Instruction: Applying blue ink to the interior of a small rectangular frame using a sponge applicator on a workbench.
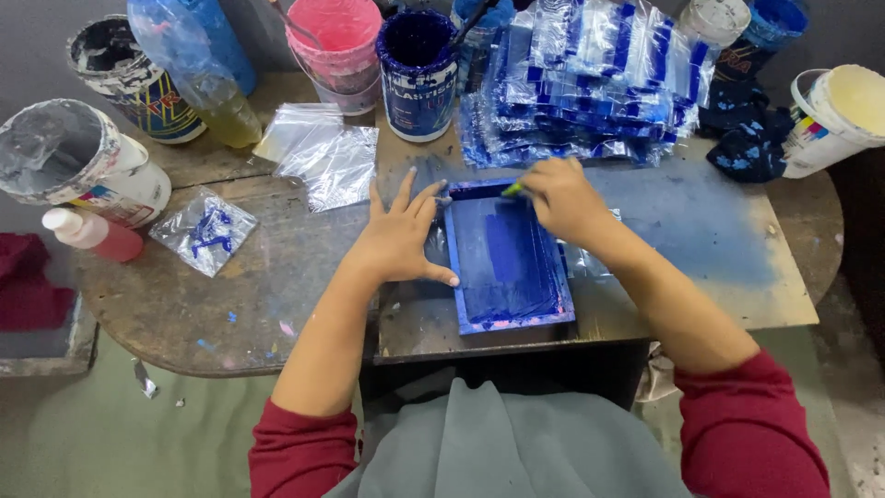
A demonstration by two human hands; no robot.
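Paint-stained and worn, the round wooden table (230, 304) is carrying a flat board (719, 240) smeared with blue, and the work is taking place on that board at the near edge. Nearest the wearer, a small blue-framed printing screen (507, 258) is lying flat on the board, wet with blue ink across its mesh. The left hand (398, 238) is resting open, fingers spread, pressing against the left rail of the frame to steady it. The right hand (560, 196) is closing around a small tool with a yellow-green tip (513, 189) at the far end of the screen; the grip itself is partly hidden. In my judgement the frame is light and stiff, the mesh taut and easily damaged, and the inked faces slippery, so the outer rails are the sound places to take hold. Clear plastic is showing under the frame's right edge, and loose clear bags (323, 157) are lying just beyond the left hand, thin, limp and likely to slide. Further left, a bag holding blue pieces (205, 231) and a pink squeeze bottle (92, 234) are sitting near a white tub (83, 166). At the far side, a stack of printed blue-and-clear bags (590, 83) is leaning beside a blue paint can (417, 74), a pink bucket (339, 46) and a cream-filled tub (843, 115). A dark blue-spotted rag (751, 138) is lying by it. Grey-green flooring is showing below.
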